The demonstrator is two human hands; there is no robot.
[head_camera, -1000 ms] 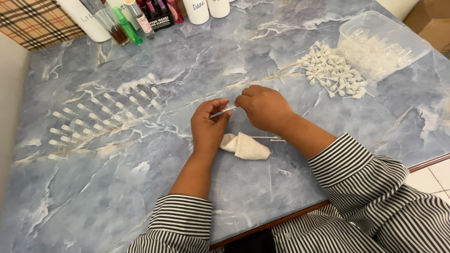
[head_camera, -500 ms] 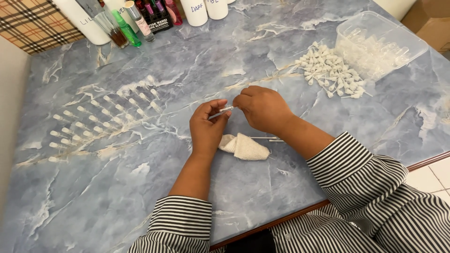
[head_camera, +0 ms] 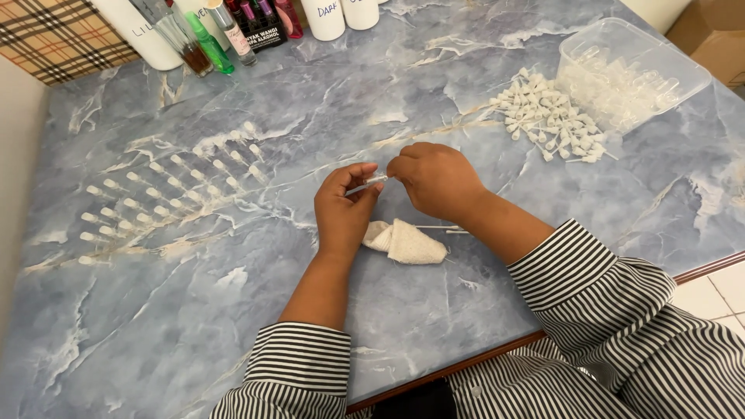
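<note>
Surface: Blue marble-patterned table [head_camera: 194, 326] is filling nearly the whole view, with a wooden edge running along the side nearest you.
Left hand: your left hand [head_camera: 344, 211] is hovering just above the table near its middle, fingers curled in, thumb and forefinger pinching one end of a small clear vial [head_camera: 368, 185].
Right hand: your right hand [head_camera: 436, 180] is meeting the left, its fingers closed around the vial's other end; what exactly the fingertips are doing there is hidden.
Vial: it is lying roughly level between both hands, above the table and not touching it.
Cloth: a small folded white cloth [head_camera: 407, 242] is lying on the table just beneath your hands, with a thin white stick [head_camera: 442, 228] poking out beside it.
Rows: many small clear vials [head_camera: 167, 194] are lying in neat slanted rows to your left, well apart from the hands.
Heap: a pile of small white caps [head_camera: 547, 116] is sitting to your upper right, just beside a clear plastic tub [head_camera: 632, 70] holding more clear pieces.
Back edge: assorted bottles [head_camera: 225, 31], some white and some coloured, are standing along the far side.
Sleeves: you are wearing black-and-white striped sleeves [head_camera: 597, 295].
</note>
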